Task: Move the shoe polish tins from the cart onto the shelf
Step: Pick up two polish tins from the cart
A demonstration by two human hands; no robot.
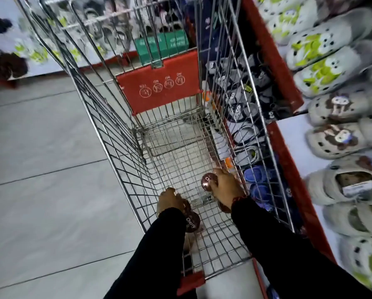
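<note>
Both black-sleeved arms reach down into the silver wire shopping cart (120,134). The right hand (226,186) grips a round brown shoe polish tin (207,181) at the cart's right side; another brown tin (224,207) shows beneath its wrist. The left hand (170,200) closes over brown tins (191,221) on the near left of the basket floor. White clogs (336,134) fill the red-edged shelf (288,152) on the right

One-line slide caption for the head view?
Both hands grasp round maroon polish tins inside the wire shopping cart.
</note>
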